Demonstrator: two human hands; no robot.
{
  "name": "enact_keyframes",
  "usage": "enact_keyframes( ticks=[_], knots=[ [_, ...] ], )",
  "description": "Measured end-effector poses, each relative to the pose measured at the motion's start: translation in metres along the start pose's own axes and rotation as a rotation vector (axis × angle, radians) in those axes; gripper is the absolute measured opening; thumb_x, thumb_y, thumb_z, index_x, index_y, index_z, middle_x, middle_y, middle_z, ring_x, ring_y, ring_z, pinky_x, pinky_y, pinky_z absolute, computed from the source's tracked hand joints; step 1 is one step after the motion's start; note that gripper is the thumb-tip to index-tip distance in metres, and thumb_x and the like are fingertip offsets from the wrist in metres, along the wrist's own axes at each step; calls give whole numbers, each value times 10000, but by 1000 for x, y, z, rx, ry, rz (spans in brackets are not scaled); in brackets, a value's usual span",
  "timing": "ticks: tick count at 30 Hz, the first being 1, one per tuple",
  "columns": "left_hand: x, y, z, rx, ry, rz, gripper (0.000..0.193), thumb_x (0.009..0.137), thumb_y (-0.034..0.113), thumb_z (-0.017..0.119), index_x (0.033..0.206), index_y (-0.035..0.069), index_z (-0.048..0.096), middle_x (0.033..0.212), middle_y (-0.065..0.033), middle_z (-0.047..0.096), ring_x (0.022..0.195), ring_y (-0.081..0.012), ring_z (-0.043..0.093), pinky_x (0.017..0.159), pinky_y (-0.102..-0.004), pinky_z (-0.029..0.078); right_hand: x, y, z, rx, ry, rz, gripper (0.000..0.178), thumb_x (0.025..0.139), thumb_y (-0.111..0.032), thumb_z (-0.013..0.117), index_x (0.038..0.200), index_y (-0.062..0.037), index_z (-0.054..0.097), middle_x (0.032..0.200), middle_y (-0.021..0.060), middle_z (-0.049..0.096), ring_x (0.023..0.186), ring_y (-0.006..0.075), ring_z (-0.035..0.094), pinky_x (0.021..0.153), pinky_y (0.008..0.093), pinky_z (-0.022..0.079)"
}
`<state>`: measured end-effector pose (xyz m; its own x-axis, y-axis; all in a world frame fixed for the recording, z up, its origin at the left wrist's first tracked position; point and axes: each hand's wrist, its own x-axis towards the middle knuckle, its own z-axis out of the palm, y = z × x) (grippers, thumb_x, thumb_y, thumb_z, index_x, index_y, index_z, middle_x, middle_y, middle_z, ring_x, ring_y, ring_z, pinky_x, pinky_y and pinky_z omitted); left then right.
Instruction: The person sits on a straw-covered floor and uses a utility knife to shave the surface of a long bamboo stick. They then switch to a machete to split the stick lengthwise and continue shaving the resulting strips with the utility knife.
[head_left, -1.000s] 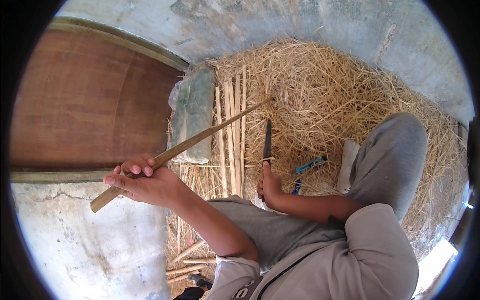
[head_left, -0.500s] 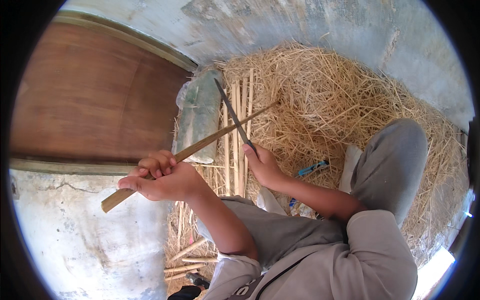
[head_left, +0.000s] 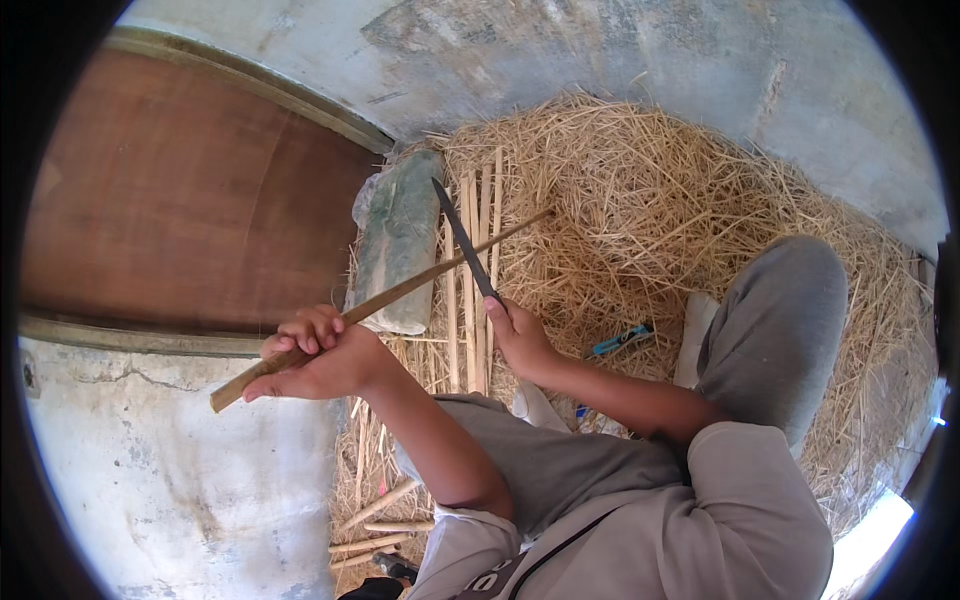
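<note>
Bamboo strip [head_left: 400, 290] clenched in left hand [head_left: 320, 355]; dark knife [head_left: 465, 240] gripped by right hand [head_left: 520, 340], blade crossing strip above straw pile [head_left: 650, 200].

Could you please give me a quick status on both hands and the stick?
Left hand grips bamboo stick near its lower end. Right hand holds knife, blade crossing the stick. Nothing in the way; straw beneath.

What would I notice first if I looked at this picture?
Right in the middle, the right hand holds a dark knife whose blade crosses a long bamboo stick gripped by the left hand. Behind them a big pile of yellow straw fills the upper right, with split bamboo strips lying on it. At the left is a large brown wooden board.
</note>
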<state>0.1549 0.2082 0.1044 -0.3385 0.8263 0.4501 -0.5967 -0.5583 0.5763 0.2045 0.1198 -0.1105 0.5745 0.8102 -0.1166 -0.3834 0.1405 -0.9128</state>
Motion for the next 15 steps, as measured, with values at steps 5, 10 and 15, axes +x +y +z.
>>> enact_keyframes(
  ticks=[5,10,15],
  knots=[
    [3,-1,-8,46,-40,43,742,897,864,355,713,151,450,561,8,343,465,-108,331,412,-236,275,-1,-71,-6,242,-109,303,482,1083,-502,412,775,-131,414,541,-64,373,369,63,350,318,238,323],
    [8,-5,-8,48,14,36,739,891,864,364,714,152,451,559,7,355,463,-108,331,407,-233,274,-1,-96,-6,279,231,-511,544,1072,-568,388,772,-118,445,543,-42,390,427,83,424,388,272,357],
    [13,-1,-8,49,77,19,735,878,867,378,694,159,443,551,16,330,449,-109,327,400,-226,267,-7,-15,1,33,-92,300,596,1068,-579,394,732,-96,486,531,-17,406,488,106,463,457,307,374]
  ],
)
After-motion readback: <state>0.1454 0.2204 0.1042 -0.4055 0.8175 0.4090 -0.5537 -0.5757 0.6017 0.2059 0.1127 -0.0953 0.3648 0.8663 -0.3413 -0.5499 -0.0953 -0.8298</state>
